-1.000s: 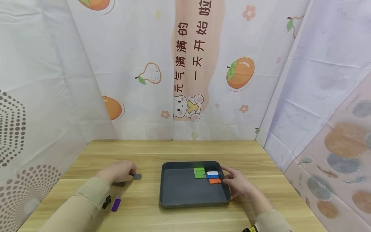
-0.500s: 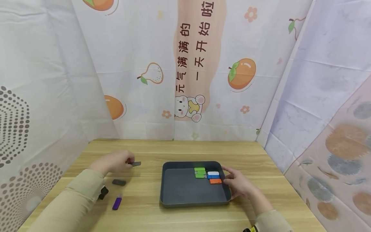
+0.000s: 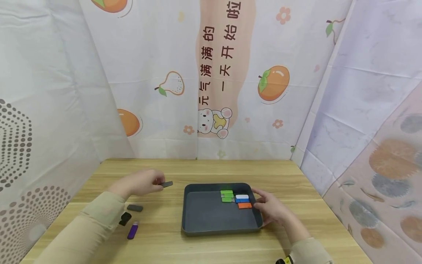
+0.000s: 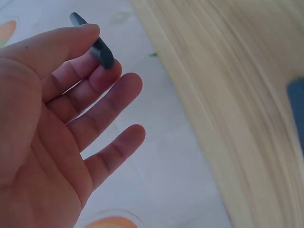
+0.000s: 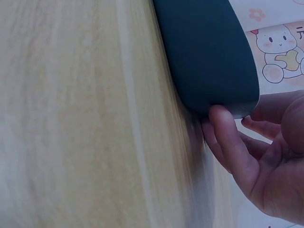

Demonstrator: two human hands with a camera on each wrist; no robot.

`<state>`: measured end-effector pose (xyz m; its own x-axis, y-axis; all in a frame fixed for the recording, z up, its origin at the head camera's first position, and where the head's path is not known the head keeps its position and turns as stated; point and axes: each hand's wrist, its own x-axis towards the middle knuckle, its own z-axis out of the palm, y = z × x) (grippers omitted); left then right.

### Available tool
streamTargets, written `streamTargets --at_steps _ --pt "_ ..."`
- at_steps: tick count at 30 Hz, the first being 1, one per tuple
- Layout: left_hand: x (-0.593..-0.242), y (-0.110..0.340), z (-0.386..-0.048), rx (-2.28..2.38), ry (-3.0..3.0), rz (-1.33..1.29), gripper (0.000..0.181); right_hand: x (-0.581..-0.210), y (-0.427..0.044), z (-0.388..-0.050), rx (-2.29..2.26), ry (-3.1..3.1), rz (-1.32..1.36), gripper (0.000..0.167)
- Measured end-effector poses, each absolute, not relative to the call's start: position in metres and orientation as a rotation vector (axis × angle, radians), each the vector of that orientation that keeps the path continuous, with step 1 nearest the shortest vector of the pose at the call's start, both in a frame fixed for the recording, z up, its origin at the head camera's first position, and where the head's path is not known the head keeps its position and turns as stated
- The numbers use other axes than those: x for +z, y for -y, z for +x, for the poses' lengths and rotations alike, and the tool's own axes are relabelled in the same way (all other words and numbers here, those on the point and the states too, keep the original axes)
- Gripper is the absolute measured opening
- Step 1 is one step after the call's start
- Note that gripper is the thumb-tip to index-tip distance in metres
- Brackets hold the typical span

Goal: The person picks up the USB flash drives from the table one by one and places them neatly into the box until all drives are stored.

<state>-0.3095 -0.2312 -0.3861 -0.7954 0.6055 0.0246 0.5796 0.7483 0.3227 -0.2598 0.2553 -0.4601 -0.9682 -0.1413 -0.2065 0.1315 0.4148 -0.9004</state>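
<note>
My left hand (image 3: 145,182) pinches a slim grey USB flash drive (image 3: 167,184) above the table, left of the tray. In the left wrist view the drive (image 4: 95,43) is between thumb and index finger, and the other fingers are spread. A dark grey tray (image 3: 211,216) lies on the table, held at its right end by my right hand (image 3: 271,208). The right wrist view has fingers against the tray's outer wall (image 5: 213,57). Inside the tray lie green flash drives (image 3: 226,196), a blue-and-white one (image 3: 242,198) and an orange one (image 3: 244,206).
On the wooden table (image 3: 158,245), left of the tray, lie a dark grey flash drive (image 3: 134,208) and a purple one (image 3: 132,230) with its connector showing. Printed curtains (image 3: 148,121) hang behind and at both sides of the table.
My left hand has lifted the grey flash drive off the table and moved it rightward towards the tray, uncovering the dark grey drive. My right hand keeps its place on the tray.
</note>
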Motion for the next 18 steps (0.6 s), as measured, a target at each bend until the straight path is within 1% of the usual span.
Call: streamTargets --at_steps 9,18 --pt "-0.378 0.198 -0.309 0.473 -2.857 1.078 0.012 -0.459 -0.255 -0.258 -1.571 -2.413 -0.017 0.06" --pt "-0.37 0.162 -0.311 0.444 -2.861 1.076 0.008 -0.458 -0.254 -0.259 -1.559 -2.432 -0.002 0.061"
